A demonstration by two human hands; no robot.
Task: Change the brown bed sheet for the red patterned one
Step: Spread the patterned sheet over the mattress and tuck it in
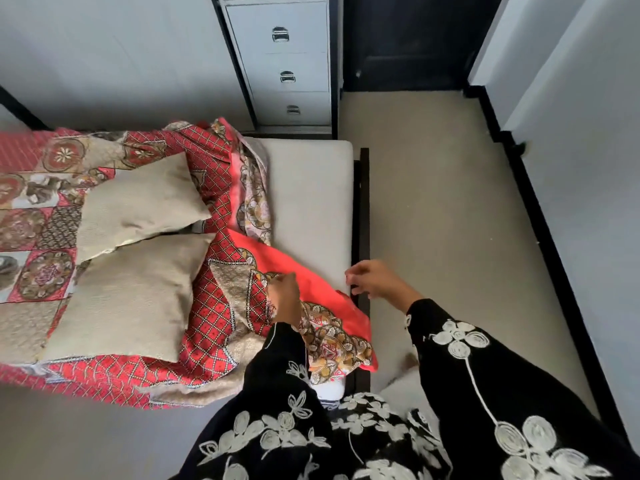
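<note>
**Red patterned sheet gathered on the bed, one strip of mattress uncovered**

Nearest the camera, two black sleeves (485,375) with white embroidered flowers were seen reaching forward. The left hand (284,299) was laid on the red patterned sheet (214,306), its fingers closed round a fold of the cloth near the plain red border. The right hand (375,282) was held just beside it, over the near edge of the mattress (311,195). Its fingers were loosely curled and nothing was seen in them; whether they touched the mattress could not be told, as the hand was blurred.

The sheet was spread and bunched across the left part of the bed. One corner was draped over the near corner of the mattress, and the edge was turned back so that a pale strip of mattress was left bare on the right. Two beige pillows were lying on the sheet, the nearer pillow (128,299) partly overlapped by the farther pillow (138,199). A black bed frame (363,209) was seen along the mattress's right side, with beige carpet (443,202) beyond it.

Against the far wall stood a grey drawer cabinet (287,57) with three metal handles, and to its right a dark door (408,39).
</note>
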